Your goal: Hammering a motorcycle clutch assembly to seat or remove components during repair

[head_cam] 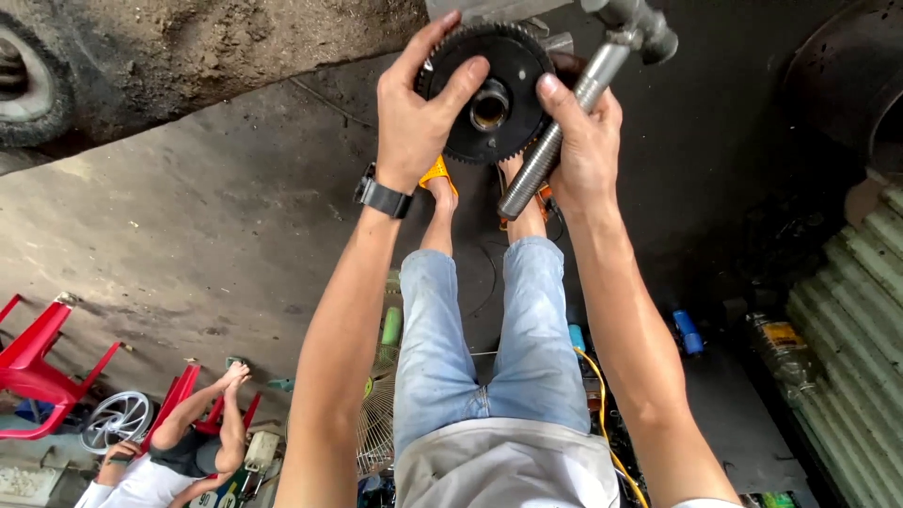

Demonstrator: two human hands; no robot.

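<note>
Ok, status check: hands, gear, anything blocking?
Left hand gripping black toothed gear, held up. Right hand on gear's other side, also clasping grey metal bar. Nothing between hands and gear; another person sits far lower left.

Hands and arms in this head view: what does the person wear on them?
Both forearms are bare, no sleeves or gloves showing. The left hand has a black wristwatch with a broad dark strap at its wrist. The right hand wears nothing.

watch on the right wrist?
No, the black wristwatch sits on the left hand's wrist; the right hand wrist is bare.
</note>
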